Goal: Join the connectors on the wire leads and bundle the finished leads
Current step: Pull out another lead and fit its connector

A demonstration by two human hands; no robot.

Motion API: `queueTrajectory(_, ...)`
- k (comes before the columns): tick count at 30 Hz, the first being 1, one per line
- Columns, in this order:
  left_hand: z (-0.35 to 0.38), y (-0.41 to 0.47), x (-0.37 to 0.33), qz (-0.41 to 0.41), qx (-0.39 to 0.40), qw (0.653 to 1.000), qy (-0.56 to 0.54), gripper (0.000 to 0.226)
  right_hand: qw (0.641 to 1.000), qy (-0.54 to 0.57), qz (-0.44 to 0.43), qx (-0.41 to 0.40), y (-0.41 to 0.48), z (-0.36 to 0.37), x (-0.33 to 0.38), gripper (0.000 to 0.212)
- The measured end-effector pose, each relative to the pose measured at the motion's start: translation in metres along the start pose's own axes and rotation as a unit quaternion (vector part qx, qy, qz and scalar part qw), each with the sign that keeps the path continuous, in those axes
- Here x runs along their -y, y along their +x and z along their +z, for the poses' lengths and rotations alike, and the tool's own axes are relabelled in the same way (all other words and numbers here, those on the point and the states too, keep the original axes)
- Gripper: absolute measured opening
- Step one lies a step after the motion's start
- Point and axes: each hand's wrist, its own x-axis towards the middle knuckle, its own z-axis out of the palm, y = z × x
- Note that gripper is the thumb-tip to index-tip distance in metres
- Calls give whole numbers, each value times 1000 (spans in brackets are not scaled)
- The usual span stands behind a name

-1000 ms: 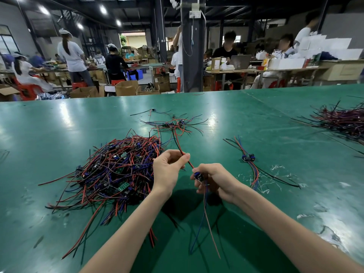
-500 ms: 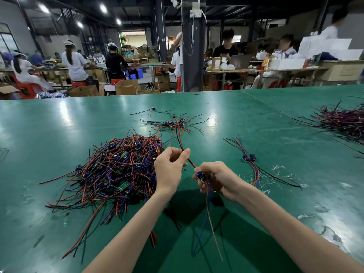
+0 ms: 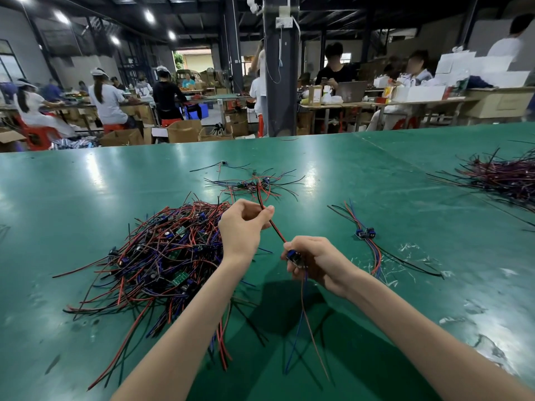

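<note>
On the surface (image 3: 86,183) wires (image 3: 162,250) are heaped. One lead (image 3: 275,228), pinched by the left hand (image 3: 241,230), is stretched near-right to a connector (image 3: 293,256) gripped by the right hand (image 3: 321,261).

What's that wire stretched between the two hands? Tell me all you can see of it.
The held lead is a thin red-and-black pair, plastic-coated by its look, running taut and slanted from the left hand, which pinches it, down to the right hand, which grips a small blue connector. Below it hang red and blue wires.
</note>
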Motion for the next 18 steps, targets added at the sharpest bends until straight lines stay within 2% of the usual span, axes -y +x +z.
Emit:
queueTrajectory(6,23,4,23,-46,-19,998,34,14,997,6,19,-69,4,-2,-6,21)
queueTrajectory(11,19,-1,40,-24,4,995,100,22,995,-49,40,-74,2,-2,-9,24)
queueTrajectory(18,8,0,31,-41,-28,997,59,22,992,-81,80,-47,0,-1,-7,21)
